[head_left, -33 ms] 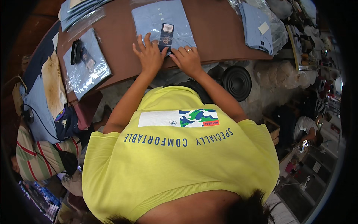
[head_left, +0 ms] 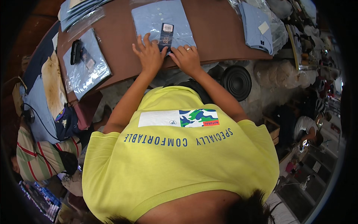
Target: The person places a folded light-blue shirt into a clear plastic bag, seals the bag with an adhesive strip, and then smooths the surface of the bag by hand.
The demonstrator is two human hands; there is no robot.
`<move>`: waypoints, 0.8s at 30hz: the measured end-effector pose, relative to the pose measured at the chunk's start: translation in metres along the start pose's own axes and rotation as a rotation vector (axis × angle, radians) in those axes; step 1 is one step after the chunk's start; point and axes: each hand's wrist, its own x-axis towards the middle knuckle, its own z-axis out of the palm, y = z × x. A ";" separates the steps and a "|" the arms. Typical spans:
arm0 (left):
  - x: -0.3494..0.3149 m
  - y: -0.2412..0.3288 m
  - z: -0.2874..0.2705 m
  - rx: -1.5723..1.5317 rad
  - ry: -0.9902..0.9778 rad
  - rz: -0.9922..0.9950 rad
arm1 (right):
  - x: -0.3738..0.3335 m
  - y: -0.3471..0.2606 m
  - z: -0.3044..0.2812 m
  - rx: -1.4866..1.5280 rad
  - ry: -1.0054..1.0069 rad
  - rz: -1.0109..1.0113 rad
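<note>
A blue shirt (head_left: 154,16) sits in a clear bag (head_left: 181,33). The left hand (head_left: 150,58) is wide on it; I can't tell if the right hand (head_left: 189,61) pinches.

One left hand (head_left: 150,58), one right hand (head_left: 187,61), one ring (head_left: 188,49), one counter (head_left: 220,33); on it, one shirt stack (head_left: 73,15) at upper left, three other shirt packets (head_left: 147,18), one black object (head_left: 76,52).

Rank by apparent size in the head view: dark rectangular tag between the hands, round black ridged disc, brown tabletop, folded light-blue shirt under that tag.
1. Brown tabletop
2. Folded light-blue shirt
3. Round black ridged disc
4. Dark rectangular tag
</note>
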 end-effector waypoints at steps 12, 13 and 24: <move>0.000 -0.001 -0.004 -0.275 -0.075 -0.128 | 0.008 -0.009 0.002 0.137 -0.179 0.232; -0.002 -0.001 -0.010 -0.300 -0.076 -0.128 | 0.009 -0.011 -0.003 0.177 -0.174 0.254; -0.018 -0.011 -0.040 -0.408 -0.022 -0.033 | 0.011 -0.018 -0.008 0.174 -0.193 0.204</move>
